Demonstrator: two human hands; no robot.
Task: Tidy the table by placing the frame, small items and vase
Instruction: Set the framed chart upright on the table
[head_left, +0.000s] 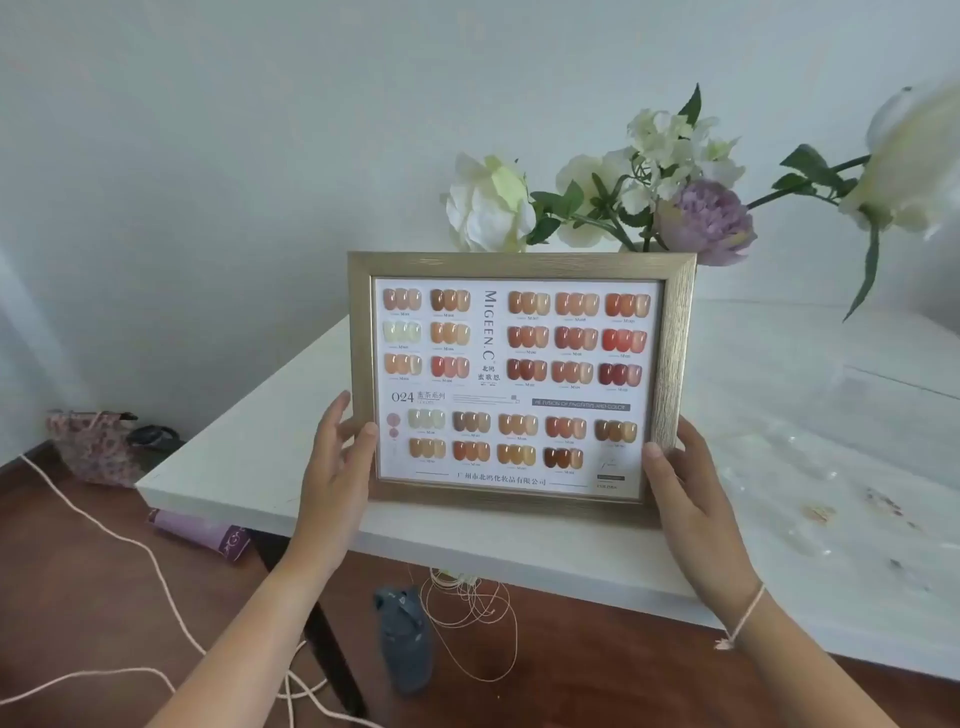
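**Frame up in both hands, looking for its spot**

Starting at the left: the left hand (340, 457) is on the frame's lower left side, thumb on the front moulding and the fingers (332, 415) loosely spread beside the outer edge, more steadying than clamping. Centre stage, the frame (675, 364) stands upright facing the camera, a gold moulding around a nail-colour chart, its bottom edge over the near edge of the white counter (234, 457) (whether it rests there or hangs just above, I cannot tell). Directly behind it, flowers (704, 221) rise over the top rail; the vase itself is hidden behind the frame. On the right, the right hand (685, 483) grips the lower right corner, thumb pressed on the front and the other fingers wrapped out of sight behind.

How to play this well, as I read it: the left hand's hold looks light, so firm it up before any carry, because all the weight sits above both hands. Keep the frame vertical and move it slowly, since those stems lean close behind the top rail and a backward tip could catch them. Pick a bare stretch of counter, land the bottom edge first, and check that the frame stands steady before either hand lets go.
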